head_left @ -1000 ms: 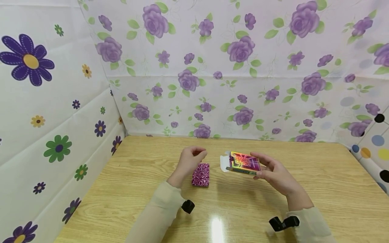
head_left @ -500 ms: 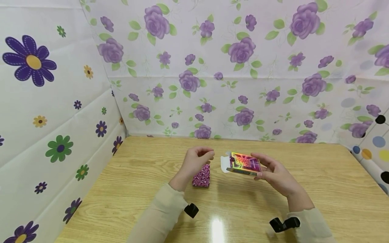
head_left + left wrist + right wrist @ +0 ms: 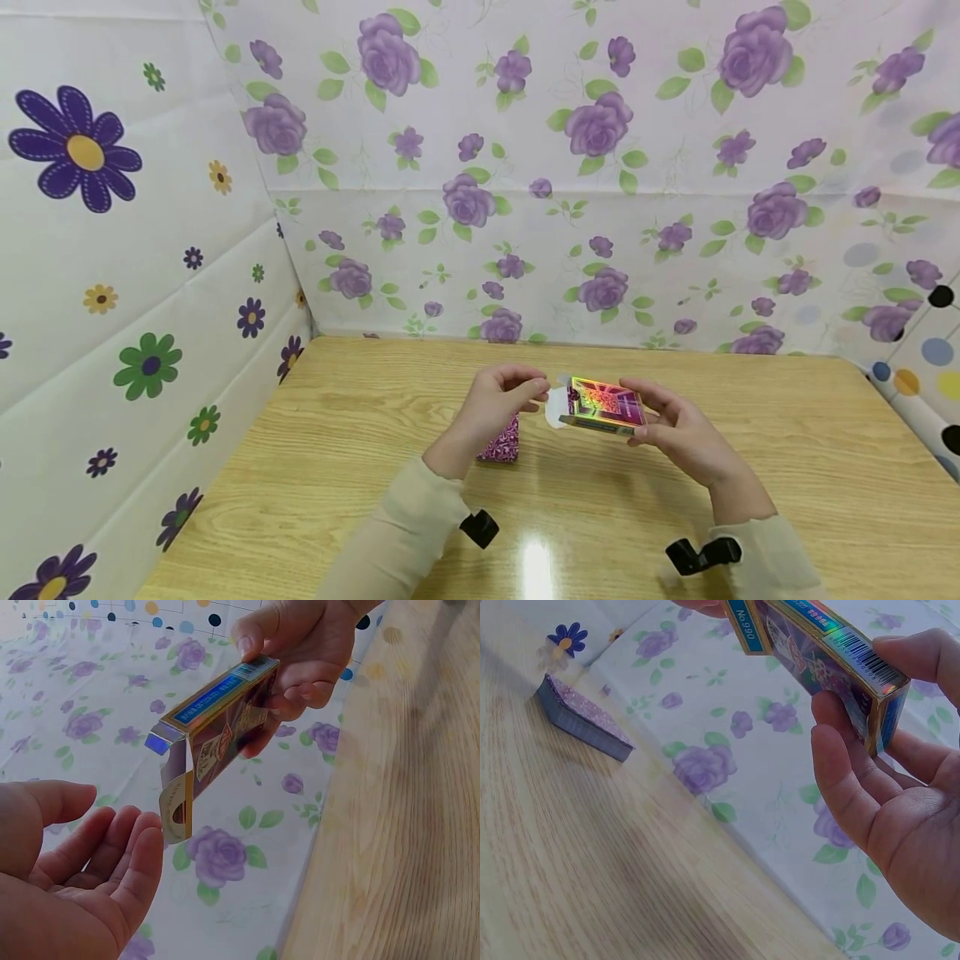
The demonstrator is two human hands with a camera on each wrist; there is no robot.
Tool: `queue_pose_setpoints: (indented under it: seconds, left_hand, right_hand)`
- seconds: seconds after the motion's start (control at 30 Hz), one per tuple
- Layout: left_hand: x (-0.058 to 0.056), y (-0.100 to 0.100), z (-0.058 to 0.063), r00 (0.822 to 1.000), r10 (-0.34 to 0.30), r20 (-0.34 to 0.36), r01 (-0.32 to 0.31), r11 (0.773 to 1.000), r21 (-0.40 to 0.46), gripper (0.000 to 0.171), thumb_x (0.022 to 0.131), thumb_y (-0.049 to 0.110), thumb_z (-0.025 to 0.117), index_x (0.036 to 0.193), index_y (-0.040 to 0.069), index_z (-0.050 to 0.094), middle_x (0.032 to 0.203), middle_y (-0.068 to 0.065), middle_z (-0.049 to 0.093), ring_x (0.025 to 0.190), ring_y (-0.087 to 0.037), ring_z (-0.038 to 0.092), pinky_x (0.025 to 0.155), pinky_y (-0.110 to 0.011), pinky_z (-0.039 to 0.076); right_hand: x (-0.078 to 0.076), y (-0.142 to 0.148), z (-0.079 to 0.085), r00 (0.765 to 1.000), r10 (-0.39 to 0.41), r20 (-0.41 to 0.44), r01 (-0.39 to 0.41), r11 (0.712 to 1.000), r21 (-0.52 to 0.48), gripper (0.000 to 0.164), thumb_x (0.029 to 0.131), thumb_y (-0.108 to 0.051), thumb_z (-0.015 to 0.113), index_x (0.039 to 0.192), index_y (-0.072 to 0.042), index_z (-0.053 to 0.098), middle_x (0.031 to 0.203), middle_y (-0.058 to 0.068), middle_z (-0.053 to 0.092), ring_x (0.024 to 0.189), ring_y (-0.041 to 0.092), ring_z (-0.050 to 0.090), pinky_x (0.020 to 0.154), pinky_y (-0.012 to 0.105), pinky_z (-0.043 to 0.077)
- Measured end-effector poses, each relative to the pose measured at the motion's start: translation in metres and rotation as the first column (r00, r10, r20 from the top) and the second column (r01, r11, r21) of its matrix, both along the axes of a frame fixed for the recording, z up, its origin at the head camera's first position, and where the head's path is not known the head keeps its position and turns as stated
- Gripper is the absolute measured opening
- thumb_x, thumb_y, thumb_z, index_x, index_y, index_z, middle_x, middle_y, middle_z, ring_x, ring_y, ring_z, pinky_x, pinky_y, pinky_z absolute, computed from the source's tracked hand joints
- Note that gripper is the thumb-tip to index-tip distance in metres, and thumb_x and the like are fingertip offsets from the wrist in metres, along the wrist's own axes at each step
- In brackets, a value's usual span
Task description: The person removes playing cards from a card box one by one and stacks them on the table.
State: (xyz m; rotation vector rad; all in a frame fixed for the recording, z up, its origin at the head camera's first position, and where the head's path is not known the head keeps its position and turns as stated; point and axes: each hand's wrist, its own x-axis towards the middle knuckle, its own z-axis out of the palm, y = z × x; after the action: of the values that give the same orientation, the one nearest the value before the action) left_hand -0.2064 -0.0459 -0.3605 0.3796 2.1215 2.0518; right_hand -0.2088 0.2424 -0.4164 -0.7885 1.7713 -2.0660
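Note:
My right hand [image 3: 686, 433] grips a playing-card box [image 3: 606, 404] by its right end, thumb on one edge and fingers on the other. The box is purple with shiny gold trim and is held above the table, its white end flap [image 3: 557, 407] hanging open toward the left. My left hand [image 3: 495, 408] is beside that flap, fingers loosely bent with nothing between them; in the left wrist view a small gap shows between fingertips and flap. Below the left hand a deck of cards [image 3: 502, 442] with a purple patterned back lies on the table, partly hidden by that hand.
The light wooden table [image 3: 360, 400] ends at a back wall hung with a purple-rose cloth [image 3: 540, 250]. A daisy-print cloth [image 3: 187, 350] covers the left side, and a dotted cloth [image 3: 930, 367] hangs at the right. Both wrists carry small black cameras [image 3: 480, 528].
My left hand has moved right from above the deck of cards to the box's flap. My right hand and the box have hardly moved.

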Motion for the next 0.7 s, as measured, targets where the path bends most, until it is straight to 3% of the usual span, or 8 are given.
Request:
queue_pose_setpoints:
  seconds: [0.13,0.4,0.7]
  left_hand:
    - [0.0,0.002,-0.002,1.0,-0.01,0.002,0.01,1.0,0.002,0.023,0.092,0.012,0.06,0.108,-0.003,0.064,0.104,-0.02,0.065,0.084,-0.013,0.065,0.086,-0.043,0.055]
    - [-0.001,0.005,-0.011,1.0,-0.007,-0.002,0.007,0.999,-0.046,0.022,0.093,0.014,0.06,0.106,-0.003,0.065,0.104,-0.024,0.065,0.082,-0.011,0.065,0.082,-0.039,0.057]
    - [0.002,0.012,-0.017,1.0,-0.011,0.025,0.013,0.996,-0.092,0.022,0.093,0.015,0.059,0.106,-0.002,0.065,0.102,-0.018,0.066,0.098,-0.033,0.064,0.081,-0.037,0.057]
  right_hand:
    - [0.0,-0.001,0.001,1.0,0.004,0.0,-0.004,1.0,-0.002,0.061,0.091,0.008,0.048,0.146,0.001,0.025,0.138,-0.001,0.04,0.112,0.013,0.059,0.081,0.03,0.056]
    - [0.001,-0.001,0.001,1.0,0.006,-0.003,-0.006,1.0,-0.015,0.061,0.09,0.009,0.049,0.146,0.002,0.025,0.137,0.0,0.041,0.111,0.013,0.059,0.081,0.029,0.056]
    - [0.001,0.0,0.002,1.0,0.01,-0.011,-0.01,1.0,-0.02,0.059,0.09,0.009,0.049,0.144,-0.006,0.033,0.137,-0.001,0.042,0.111,0.013,0.059,0.08,0.028,0.056]
